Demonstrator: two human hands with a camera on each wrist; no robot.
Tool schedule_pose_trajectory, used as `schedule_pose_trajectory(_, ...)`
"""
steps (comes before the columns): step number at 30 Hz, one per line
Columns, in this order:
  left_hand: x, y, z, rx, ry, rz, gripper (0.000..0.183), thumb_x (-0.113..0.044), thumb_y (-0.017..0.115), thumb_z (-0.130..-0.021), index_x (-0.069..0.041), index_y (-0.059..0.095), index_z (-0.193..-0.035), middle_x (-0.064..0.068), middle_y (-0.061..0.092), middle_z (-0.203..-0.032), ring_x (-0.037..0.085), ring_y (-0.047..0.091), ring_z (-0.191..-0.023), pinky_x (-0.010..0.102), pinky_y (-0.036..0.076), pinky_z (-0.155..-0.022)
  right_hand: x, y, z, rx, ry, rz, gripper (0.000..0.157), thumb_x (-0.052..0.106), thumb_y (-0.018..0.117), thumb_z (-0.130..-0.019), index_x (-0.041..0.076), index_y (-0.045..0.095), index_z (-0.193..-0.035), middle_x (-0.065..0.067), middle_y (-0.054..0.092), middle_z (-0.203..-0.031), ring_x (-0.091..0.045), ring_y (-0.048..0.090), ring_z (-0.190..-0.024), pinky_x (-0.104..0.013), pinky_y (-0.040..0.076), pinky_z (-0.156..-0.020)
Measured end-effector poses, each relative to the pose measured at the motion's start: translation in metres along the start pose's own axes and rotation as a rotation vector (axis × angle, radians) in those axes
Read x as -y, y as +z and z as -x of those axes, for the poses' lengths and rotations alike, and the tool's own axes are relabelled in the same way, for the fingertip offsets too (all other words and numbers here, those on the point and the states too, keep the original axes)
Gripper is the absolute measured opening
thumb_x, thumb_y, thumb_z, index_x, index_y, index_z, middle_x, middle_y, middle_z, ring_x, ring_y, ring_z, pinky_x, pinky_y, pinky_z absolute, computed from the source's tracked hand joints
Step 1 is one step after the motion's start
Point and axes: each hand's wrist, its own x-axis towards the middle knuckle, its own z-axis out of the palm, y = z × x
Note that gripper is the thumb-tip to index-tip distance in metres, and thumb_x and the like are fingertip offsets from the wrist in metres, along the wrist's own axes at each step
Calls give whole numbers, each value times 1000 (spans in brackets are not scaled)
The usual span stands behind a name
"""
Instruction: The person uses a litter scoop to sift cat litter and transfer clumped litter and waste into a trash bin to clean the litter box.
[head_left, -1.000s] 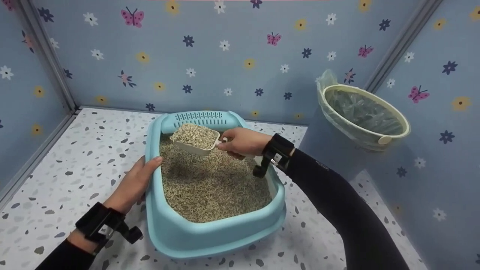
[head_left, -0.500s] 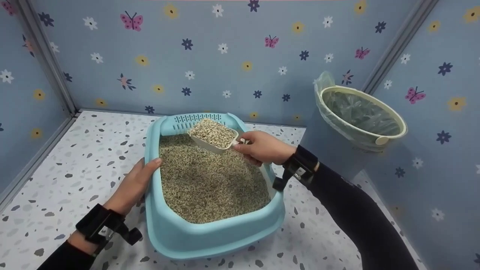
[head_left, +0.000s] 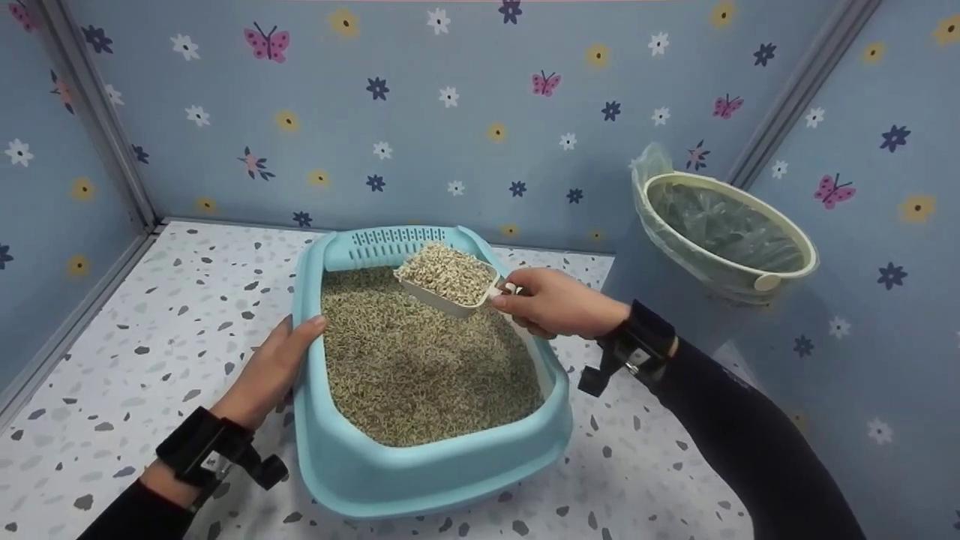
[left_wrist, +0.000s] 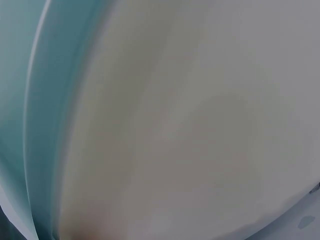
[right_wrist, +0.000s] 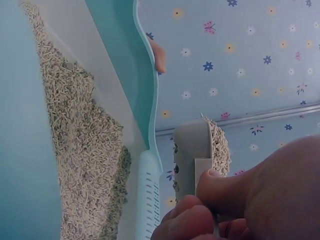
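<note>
A light-blue litter box (head_left: 442, 480) holds pellet litter (head_left: 420, 367). My left hand (head_left: 266, 367) grips the box's left rim, thumb over the edge and fingers out of sight outside. Its thumb (right_wrist: 158, 56) also shows in the right wrist view. Blurred box wall (left_wrist: 165, 125) fills most of the left wrist view. My right hand (head_left: 562, 301) pinches the short handle of a pale litter scoop (head_left: 439, 301) between thumb and fingers. Heaped with light pellets (head_left: 450, 274), the scoop hangs roughly level above the box's back right part.
Off to the right, a cream bin (head_left: 767, 282) lined with a clear plastic bag (head_left: 712, 217) stands against the wall. Blue flowered panels (head_left: 420, 112) close in the back and both sides. Under the box lies a white speckled floor (head_left: 172, 330).
My right hand has carried the filled scoop rightward over the litter, from the box's back left toward its right rim. The left hand keeps its grip on the rim.
</note>
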Motion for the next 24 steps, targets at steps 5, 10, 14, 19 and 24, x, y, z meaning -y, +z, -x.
schedule_pose_trajectory(5,4,6,-2,10,-14,-5,73,-55,47,-118,-5,33,-168,32,62,-124,40,75,-96,46,67,-76,-1,-3,-4,-13,-34,-30,25,30,60,-119,9,59,-106,4,48,-68,-10,41,-53,-26,38,-52)
schedule_pose_trajectory(10,6,7,-1,-1,-17,-6,73,-54,47,-118,-6,31,-170,32,59,-129,40,72,-102,43,64,-83,-1,-5,2,-18,-15,-62,23,28,60,-119,11,57,-103,2,49,-68,-12,41,-52,-27,36,-49)
schedule_pose_trajectory(14,7,8,-1,-8,-43,-9,75,-55,47,-117,-7,29,-172,29,61,-125,35,73,-94,42,64,-73,-1,-6,6,-24,1,-83,24,29,61,-118,11,57,-102,3,51,-70,-10,42,-53,-26,37,-50)
schedule_pose_trajectory(19,7,4,0,-19,-54,-9,72,-54,47,-117,-5,33,-168,24,65,-112,30,72,-82,38,61,-62,0,-5,6,-33,23,-27,24,28,62,-117,11,58,-101,3,51,-68,-11,43,-52,-26,39,-50)
schedule_pose_trajectory(24,1,-3,1,-34,-43,-25,69,-55,48,-117,-4,39,-163,23,68,-98,27,69,-65,35,53,-46,1,-2,2,-29,8,-1,25,30,62,-117,10,60,-103,4,51,-68,-10,43,-52,-26,39,-50)
